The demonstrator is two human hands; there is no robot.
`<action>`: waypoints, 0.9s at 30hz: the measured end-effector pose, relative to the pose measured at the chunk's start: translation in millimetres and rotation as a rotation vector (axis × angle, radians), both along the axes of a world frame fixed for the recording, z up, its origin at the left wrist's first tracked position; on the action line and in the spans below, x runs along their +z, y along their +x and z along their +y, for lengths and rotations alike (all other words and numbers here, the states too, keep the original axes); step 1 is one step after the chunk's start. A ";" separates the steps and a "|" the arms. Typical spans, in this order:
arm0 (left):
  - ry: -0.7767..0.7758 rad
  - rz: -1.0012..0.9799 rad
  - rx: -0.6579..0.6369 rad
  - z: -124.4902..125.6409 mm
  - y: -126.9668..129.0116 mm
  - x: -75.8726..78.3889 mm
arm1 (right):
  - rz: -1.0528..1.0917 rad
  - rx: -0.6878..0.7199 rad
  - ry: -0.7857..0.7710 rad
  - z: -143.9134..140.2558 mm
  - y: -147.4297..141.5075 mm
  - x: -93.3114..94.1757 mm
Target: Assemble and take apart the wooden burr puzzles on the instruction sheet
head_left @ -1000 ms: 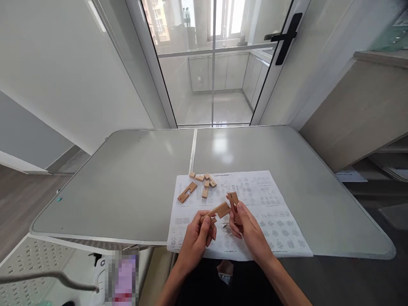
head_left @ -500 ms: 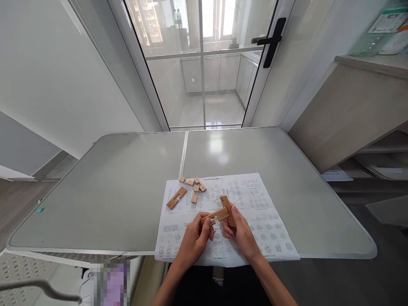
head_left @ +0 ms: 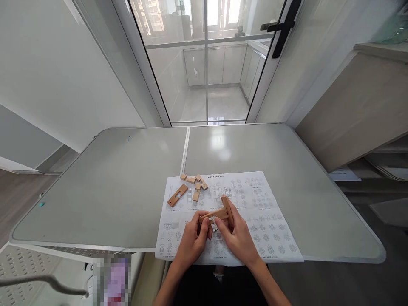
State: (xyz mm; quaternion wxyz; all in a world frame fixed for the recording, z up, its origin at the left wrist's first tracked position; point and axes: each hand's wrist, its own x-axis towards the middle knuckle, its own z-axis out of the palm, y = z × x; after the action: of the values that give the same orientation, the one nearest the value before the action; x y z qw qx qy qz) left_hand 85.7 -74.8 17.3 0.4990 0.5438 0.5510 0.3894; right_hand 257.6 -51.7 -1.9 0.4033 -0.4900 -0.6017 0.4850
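Two notched wooden puzzle pieces are held together above a printed sheet (head_left: pixel 274 212). My left hand (head_left: pixel 193 238) is closed on the left end of one notched puzzle piece (head_left: pixel 219 214), which lies nearly level. My right hand (head_left: pixel 239 240) grips the other puzzle piece (head_left: pixel 225 201), which stands tilted across the first one's right end. The right thumb presses near the notch of the level piece. Fingers hide the lower parts of both. Beyond my hands, a darker notched piece (head_left: pixel 177 195) and several small light wooden pieces (head_left: pixel 196 192) lie on the sheet.
The sheet covers the near middle of a grey table (head_left: pixel 127 178) and hangs slightly over its front edge. A glass door (head_left: pixel 207 80) with a black handle (head_left: pixel 283 27) stands behind. A wooden shelf unit (head_left: pixel 357 114) is at the right, a white perforated surface (head_left: pixel 25 272) at lower left.
My right hand has turned the upright puzzle piece so its numbered face no longer shows. The right thumb has moved left onto the level piece. The whole view has shifted slightly.
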 end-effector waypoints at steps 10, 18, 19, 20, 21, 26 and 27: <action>-0.016 0.026 -0.021 -0.2 -5.0 -4.6 | -0.029 0.002 0.049 -2.7 -2.7 -2.8; -0.003 0.036 -0.030 0.2 -4.6 -4.1 | -0.107 -0.034 0.097 -5.2 -4.3 -5.9; -0.004 0.036 -0.030 0.0 -4.8 -4.4 | -0.114 -0.034 0.102 -5.5 -4.4 -5.5; -0.005 0.036 -0.032 -0.2 -5.0 -4.7 | -0.120 -0.032 0.107 -5.8 -4.6 -5.0; -0.007 0.037 -0.032 -0.4 -5.0 -4.9 | -0.124 -0.033 0.113 -6.1 -4.9 -4.4; -0.016 0.057 -0.041 -0.8 -4.6 -4.3 | -0.133 -0.038 0.115 -6.8 -6.4 -3.3; -0.014 0.061 -0.042 -0.7 -4.7 -4.0 | -0.133 -0.039 0.115 -6.9 -6.4 -3.6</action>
State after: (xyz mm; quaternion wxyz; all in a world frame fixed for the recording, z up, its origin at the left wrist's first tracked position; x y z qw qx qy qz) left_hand 81.0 -75.5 13.3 0.4941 0.5632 0.5571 0.3583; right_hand 251.2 -58.6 -5.5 0.3992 -0.5086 -0.6445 0.4082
